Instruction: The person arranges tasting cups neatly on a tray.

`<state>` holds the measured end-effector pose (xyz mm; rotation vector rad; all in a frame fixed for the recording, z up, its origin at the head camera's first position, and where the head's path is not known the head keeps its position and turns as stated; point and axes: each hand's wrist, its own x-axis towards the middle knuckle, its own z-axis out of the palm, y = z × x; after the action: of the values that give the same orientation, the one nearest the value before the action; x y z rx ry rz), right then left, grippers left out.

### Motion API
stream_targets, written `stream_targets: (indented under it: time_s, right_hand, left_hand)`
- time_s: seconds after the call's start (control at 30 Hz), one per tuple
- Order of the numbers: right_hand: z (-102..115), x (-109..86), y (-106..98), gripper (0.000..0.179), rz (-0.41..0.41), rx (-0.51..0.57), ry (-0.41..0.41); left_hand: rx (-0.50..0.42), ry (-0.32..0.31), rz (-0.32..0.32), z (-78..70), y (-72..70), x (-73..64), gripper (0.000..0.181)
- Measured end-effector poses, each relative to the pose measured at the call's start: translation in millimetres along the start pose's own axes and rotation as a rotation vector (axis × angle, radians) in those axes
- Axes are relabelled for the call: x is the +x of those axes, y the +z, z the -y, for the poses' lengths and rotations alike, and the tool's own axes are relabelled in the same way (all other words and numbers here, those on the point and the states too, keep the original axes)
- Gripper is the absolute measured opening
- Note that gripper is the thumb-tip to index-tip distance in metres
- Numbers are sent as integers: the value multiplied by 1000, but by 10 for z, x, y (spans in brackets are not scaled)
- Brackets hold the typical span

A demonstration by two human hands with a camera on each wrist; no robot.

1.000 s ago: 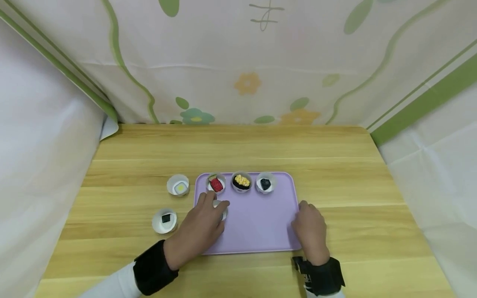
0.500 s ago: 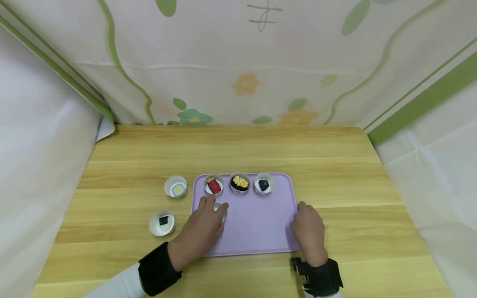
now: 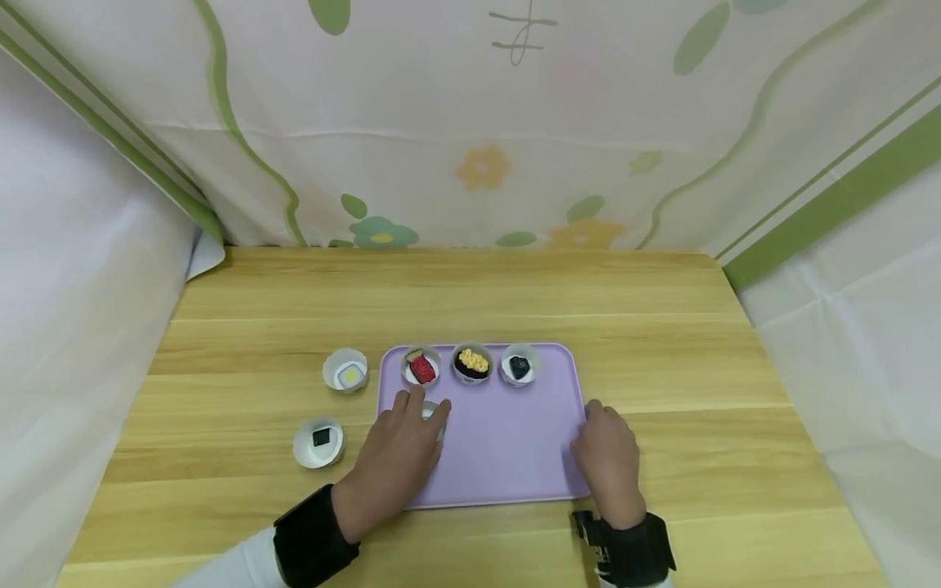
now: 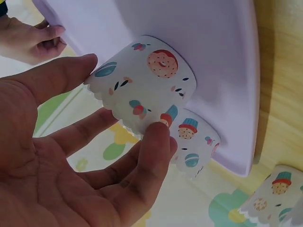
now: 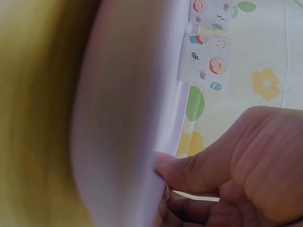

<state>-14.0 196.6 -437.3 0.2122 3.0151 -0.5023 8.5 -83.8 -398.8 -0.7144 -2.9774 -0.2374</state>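
Observation:
My left hand (image 3: 397, 453) grips a white paper baking cup (image 4: 142, 80) printed with donuts and cupcakes, at the left side of the lilac tray (image 3: 507, 449). In the left wrist view, the thumb lies on one side of that cup and the fingers on the other; its contents are mostly hidden. My right hand (image 3: 608, 457) pinches the tray's right edge, thumb on top in the right wrist view. Along the tray's far side stand three more cups: one with a red piece (image 3: 422, 368), one with yellow-topped dark sushi (image 3: 472, 363), one with a dark piece (image 3: 519, 367).
Left of the tray, two cups stand on the wooden table (image 3: 662, 327): one with a white and yellow piece (image 3: 345, 371), a nearer one with a black-and-white piece (image 3: 319, 443). A patterned curtain (image 3: 412, 98) hangs behind the table, with white cloth on both sides.
The head view has shifted slightly. The left hand stays on the same cup at the tray's left side, and the right hand keeps its pinch on the tray edge.

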Motion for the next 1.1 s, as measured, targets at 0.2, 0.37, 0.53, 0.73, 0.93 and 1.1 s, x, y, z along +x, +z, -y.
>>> stream_targets:
  time_s: [0.2,0.37,0.53,0.73,0.93,1.1]
  right_hand:
    - [8,-10,-16,18,-17,2,-9]
    - [-2,-10,-4,17,-29,10,-12]
    - [-5,-5,1,17,-30,11,-17]
    - [-3,-13,-15,17,-8,6,-2]
    - [-1,-22,-19,17,-7,13,-8]
    - [3,-27,-1,15,-26,11,-15]
  left_hand:
    - [19,-30,15,-20,-99,28,57]
    - [55,-67,-67,82,-280,111,49]
    - [87,-156,-132,281,-463,160,45]
    - [51,-253,-99,544,-442,131,53]
    - [-49,-328,-1,741,-320,69,64]
    - [-162,-349,72,806,-260,9,62]
